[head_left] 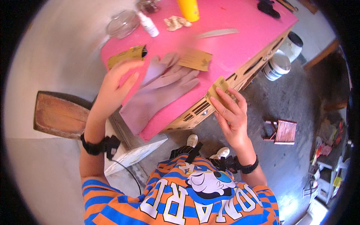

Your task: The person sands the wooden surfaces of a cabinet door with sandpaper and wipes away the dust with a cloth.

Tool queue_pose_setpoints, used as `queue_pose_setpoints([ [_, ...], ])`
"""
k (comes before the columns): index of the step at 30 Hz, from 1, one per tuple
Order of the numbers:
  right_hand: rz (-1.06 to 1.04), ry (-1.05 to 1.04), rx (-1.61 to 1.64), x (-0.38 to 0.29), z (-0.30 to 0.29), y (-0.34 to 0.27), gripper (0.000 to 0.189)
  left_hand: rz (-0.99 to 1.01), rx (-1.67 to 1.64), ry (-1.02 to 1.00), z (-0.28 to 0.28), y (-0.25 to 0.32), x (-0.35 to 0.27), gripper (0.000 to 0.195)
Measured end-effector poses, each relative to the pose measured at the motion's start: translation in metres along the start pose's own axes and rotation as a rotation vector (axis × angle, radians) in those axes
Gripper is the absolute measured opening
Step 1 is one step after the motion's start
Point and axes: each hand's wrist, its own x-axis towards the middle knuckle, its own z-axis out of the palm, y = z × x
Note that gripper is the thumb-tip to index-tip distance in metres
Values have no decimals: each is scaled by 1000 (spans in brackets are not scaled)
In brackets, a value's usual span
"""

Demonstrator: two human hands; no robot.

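Observation:
A piece of yellow-brown sandpaper bearing print is pinched in my right hand, just off the near edge of the pink-topped table. My left hand, blurred by motion, hovers over the table's left side with thumb and fingers apart and nothing visible between them. Beside it lies a pair of pale purple rubber gloves, cuffs towards me. Past their fingertips rests a second printed yellow-brown sheet. A curled sheet of the same colour, dark inside, sits behind my left hand, which partly hides it.
Farther back stand a white bottle, a clear glass bowl and a yellow cup, with a crumpled cloth nearby. White buckets and a small pink chair occupy the floor rightward. A wooden board is at left.

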Motion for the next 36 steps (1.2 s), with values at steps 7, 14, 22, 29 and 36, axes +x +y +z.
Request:
queue_pose_setpoints([
  [7,-65,-65,-62,11,32,-23,43,-266,-113,134,-14,-52,-84,23],
  [14,53,-35,84,16,31,-35,36,16,-98,-5,-6,-78,-14,26],
  [22,644,76,1051,-5,19,-29,33,560,472,-110,87,-122,210,56],
  [29,826,243,1350,-7,-7,-39,39,353,399,-343,92,-156,254,54],
  [36,767,141,1153,-4,5,-22,35,708,-229,-202,51,44,129,35],
])
